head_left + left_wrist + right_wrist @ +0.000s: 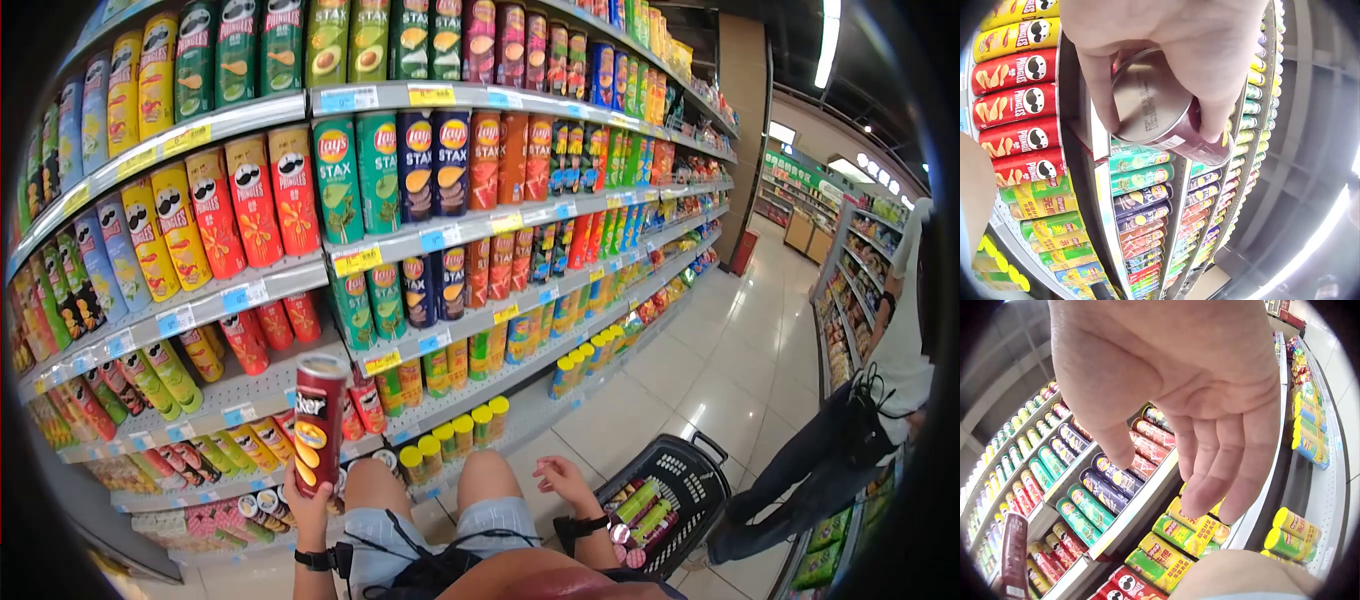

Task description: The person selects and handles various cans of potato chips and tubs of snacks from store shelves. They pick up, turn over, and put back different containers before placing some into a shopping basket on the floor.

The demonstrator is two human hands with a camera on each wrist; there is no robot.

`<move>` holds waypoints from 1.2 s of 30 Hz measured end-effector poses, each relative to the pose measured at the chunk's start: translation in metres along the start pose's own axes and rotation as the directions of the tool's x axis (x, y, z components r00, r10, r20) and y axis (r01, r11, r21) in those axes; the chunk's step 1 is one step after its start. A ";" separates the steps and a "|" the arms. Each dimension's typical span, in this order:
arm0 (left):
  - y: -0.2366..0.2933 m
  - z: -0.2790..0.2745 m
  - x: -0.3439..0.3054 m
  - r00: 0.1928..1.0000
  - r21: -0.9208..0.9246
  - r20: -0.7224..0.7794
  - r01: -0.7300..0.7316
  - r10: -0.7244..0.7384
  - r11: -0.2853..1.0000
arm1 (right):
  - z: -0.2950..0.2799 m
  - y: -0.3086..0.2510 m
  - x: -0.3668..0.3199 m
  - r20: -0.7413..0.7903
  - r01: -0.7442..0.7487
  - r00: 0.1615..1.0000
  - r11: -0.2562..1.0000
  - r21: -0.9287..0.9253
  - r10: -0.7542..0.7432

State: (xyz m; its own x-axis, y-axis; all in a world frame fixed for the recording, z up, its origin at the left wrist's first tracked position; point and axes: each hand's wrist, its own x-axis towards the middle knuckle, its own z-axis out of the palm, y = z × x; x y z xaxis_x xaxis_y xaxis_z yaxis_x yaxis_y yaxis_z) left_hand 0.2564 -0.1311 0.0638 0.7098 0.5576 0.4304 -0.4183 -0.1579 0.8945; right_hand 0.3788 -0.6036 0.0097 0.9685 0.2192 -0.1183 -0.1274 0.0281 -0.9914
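A dark red chip can (318, 425) stands nearly upright in the left hand (307, 497), which grips its lower part in front of the shelves. The left wrist view shows the can's round base (1150, 100) between thumb and fingers of the left hand (1166, 37). In the right wrist view the same can (1015, 553) is at the lower left. Over the right thigh, the right hand (562, 480) holds nothing; its fingers hang loosely bent. Up close, that right hand (1179, 394) has its palm showing and fingers apart.
Shelves (400, 232) of chip cans curve along the left and front. A black basket (700, 470) with several green and purple cans stands on the tiled floor (690, 370) at the right. Beyond it is a person in dark trousers (800, 460) beside another shelf (862, 250).
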 end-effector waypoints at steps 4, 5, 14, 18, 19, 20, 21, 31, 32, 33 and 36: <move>0.012 -0.001 -0.012 0.996 -0.056 -0.070 0.044 -0.048 0.997 | -0.008 0.010 -0.002 0.008 0.075 0.997 0.997 -0.026 -0.074; 0.013 -0.004 -0.014 0.996 -0.072 -0.042 0.072 -0.075 0.995 | -0.011 0.011 -0.003 0.015 0.073 0.997 0.997 -0.020 -0.073; 0.015 -0.022 -0.037 0.993 0.174 0.040 0.106 -0.114 0.979 | -0.037 0.030 -0.045 -0.217 -0.269 0.942 0.963 -0.030 0.257; 0.012 -0.017 -0.035 0.983 0.240 0.094 0.131 -0.157 0.962 | -0.038 0.048 -0.050 -0.206 -0.272 0.943 0.962 -0.015 0.263; 0.010 -0.014 -0.032 0.980 0.233 0.127 0.119 -0.152 0.965 | -0.035 0.051 -0.047 -0.209 -0.268 0.944 0.963 -0.028 0.256; 0.008 -0.010 -0.030 0.973 0.230 0.162 0.122 -0.161 0.966 | -0.032 0.051 -0.042 -0.207 -0.288 0.938 0.958 -0.021 0.277; 0.006 -0.002 -0.027 0.965 0.170 0.212 0.121 -0.156 0.978 | -0.028 0.050 -0.036 -0.189 -0.242 0.955 0.969 -0.049 0.229; 0.050 0.070 -0.018 0.731 0.452 0.677 -0.326 -0.082 0.830 | 0.067 -0.042 -0.015 0.294 0.023 0.954 0.992 0.123 -0.059; 0.053 0.072 -0.020 0.732 0.470 0.675 -0.336 -0.088 0.816 | 0.072 -0.043 -0.012 0.334 0.006 0.941 0.992 0.126 -0.048; 0.048 0.071 -0.022 0.748 0.481 0.658 -0.329 -0.088 0.813 | 0.074 -0.042 -0.009 0.326 0.080 0.942 0.997 -0.004 -0.075; 0.045 0.067 -0.023 0.781 0.503 0.619 -0.312 -0.084 0.806 | 0.078 -0.038 -0.001 0.339 0.132 0.937 0.985 -0.111 -0.088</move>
State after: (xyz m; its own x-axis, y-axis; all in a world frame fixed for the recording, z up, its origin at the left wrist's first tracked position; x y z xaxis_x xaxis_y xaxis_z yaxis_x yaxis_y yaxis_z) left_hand 0.2590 -0.2058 0.1019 0.9404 -0.0561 0.3355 -0.2735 -0.7111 0.6477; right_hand 0.3660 -0.5291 0.0513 0.8459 0.5333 -0.0052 0.0265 -0.0517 -0.9983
